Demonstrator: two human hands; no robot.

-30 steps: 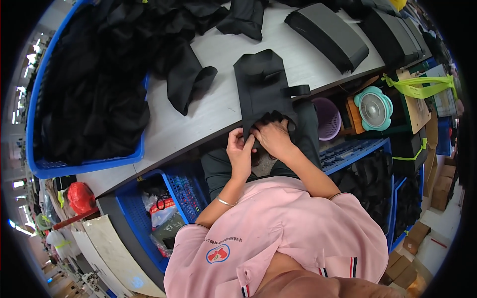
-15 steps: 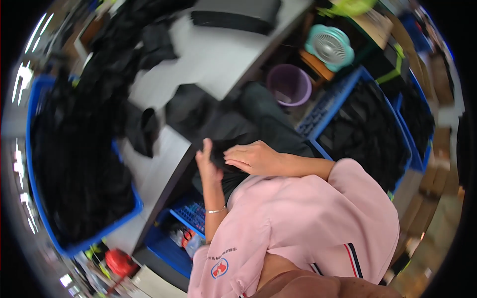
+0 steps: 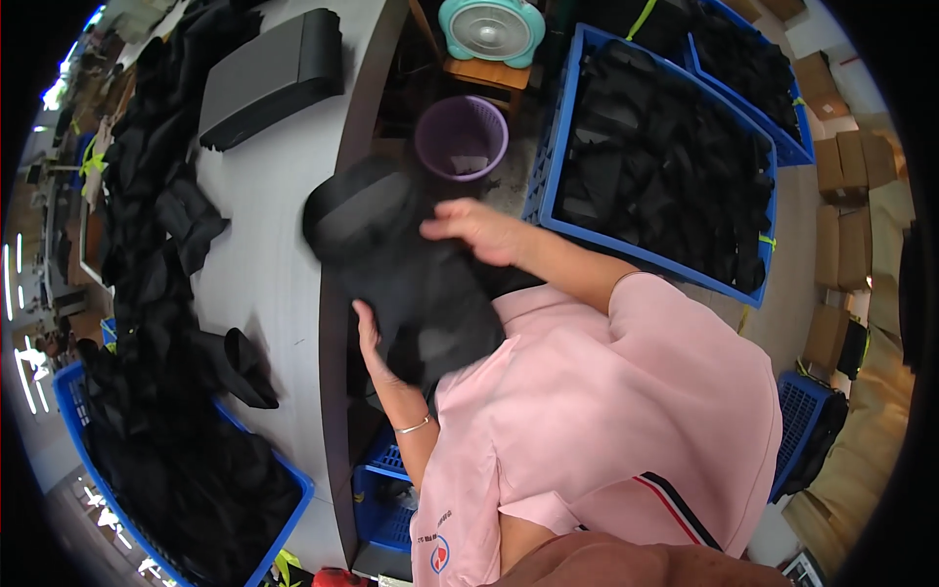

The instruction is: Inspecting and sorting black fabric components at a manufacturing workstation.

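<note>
By the near edge of the table (image 3: 264,215), a blurred black fabric piece (image 3: 416,279) touches the left hand (image 3: 379,350) and right hand (image 3: 484,235). Whether either clamps it, I cannot tell.

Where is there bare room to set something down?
On the table, between the grey stack, the cloth heap and the table edge by the held piece; a narrower strip lies between the left basket and that edge. The left basket and floor basket are crowded with black cloth.
</note>
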